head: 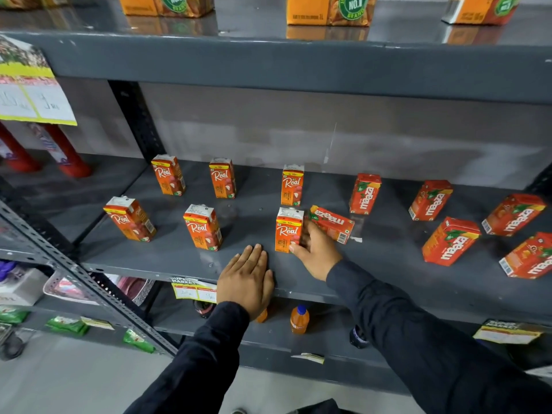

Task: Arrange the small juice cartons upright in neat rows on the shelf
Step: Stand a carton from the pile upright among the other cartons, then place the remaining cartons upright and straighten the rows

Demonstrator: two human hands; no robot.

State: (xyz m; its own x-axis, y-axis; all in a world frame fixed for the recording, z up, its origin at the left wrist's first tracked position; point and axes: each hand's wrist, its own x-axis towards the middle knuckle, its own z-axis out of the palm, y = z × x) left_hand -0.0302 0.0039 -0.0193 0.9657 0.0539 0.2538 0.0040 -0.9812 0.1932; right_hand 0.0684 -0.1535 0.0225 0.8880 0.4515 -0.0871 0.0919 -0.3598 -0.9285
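Both arms reach up from the six o'clock edge of the view in dark long sleeves. The left hand (246, 283) lies palm down, flat, its fingers (252, 258) straight, close together and pointing toward twelve o'clock, gripping nothing. The right arm comes in from five o'clock and angles toward eleven. The right hand (316, 252) is turned on its side, wrist bent a little, thumb forward and fingers loosely curled; whether they are closed on anything cannot be told.
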